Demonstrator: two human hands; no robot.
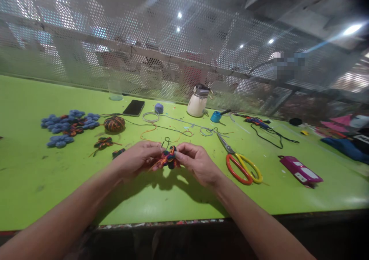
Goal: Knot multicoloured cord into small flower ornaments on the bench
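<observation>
1. My left hand & right hand meet over the bright green tabletop, fingertips pressed together, pinching a small multicoloured yarn flower piece betw. them, just above the table.
2. Right of my right hand: scissors w/ one orange & one yellow handle, lying flat.
3. Further right: magenta flat box w/ white labels; writing too small to read.
4. Left: pile of blue yarn flowers, striped orange-dark yarn ball, black phone.
5. Back: cream jug w/ grey lid, no brand legible.
</observation>
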